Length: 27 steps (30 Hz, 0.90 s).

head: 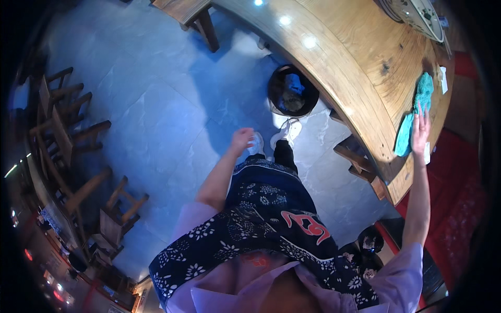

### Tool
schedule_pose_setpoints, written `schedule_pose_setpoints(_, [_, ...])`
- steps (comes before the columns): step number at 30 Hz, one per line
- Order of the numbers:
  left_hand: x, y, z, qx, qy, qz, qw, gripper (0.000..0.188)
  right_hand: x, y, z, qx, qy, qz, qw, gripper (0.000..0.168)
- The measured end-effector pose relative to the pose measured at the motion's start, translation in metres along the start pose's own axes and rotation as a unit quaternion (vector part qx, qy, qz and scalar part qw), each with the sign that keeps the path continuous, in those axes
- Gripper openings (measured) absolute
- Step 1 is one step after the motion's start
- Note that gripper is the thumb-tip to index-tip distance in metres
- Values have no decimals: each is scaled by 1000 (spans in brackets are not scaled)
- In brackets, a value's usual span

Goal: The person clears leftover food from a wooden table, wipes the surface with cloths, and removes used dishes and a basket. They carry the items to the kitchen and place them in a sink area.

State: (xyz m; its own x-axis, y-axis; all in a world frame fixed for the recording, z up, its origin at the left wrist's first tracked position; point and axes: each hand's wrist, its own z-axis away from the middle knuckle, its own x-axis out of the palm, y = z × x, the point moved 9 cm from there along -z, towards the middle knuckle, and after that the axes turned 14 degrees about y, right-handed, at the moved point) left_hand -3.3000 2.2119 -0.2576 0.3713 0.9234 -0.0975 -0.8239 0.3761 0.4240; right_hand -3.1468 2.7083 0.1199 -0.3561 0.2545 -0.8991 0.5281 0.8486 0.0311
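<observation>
My right hand (420, 131) lies with fingers extended on a green cloth (404, 135), pressed flat on the wooden table (352, 58) near its right end. The cloth stretches up past my fingertips in a bunched strip. Small white pieces, perhaps paper, lie beside the cloth, one above and one by my wrist. My left hand (243, 140) hangs over the floor above my shoe, fingers loosely curled; nothing shows in it. A patterned dish (420, 19) stands at the table's far right corner.
A black bin (292, 90) with waste inside stands on the tiled floor beside the table edge. A wooden bench (184, 9) is at the top, and a wooden stool (354, 158) sits partly under the table. Several wooden stools line the left side. A red surface lies at right.
</observation>
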Motion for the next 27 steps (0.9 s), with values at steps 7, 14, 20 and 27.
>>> schedule_pose_setpoints(7, [-169,-77,49,-38,211,97,972,24,-11,-92,54,100,56,-106,988,32])
schedule_pose_setpoints(14, [-120,-66,113,-14,56,77,995,28,-32,-262,32,5,21,-290,957,18])
schedule_pose_setpoints(20, [-123,-68,110,-33,51,18,998,31,5,-281,39,332,-274,-807,403,26])
schedule_pose_setpoints(27, [-151,-2,78,55,121,-91,987,26,-10,-224,78,370,-158,-649,646,17])
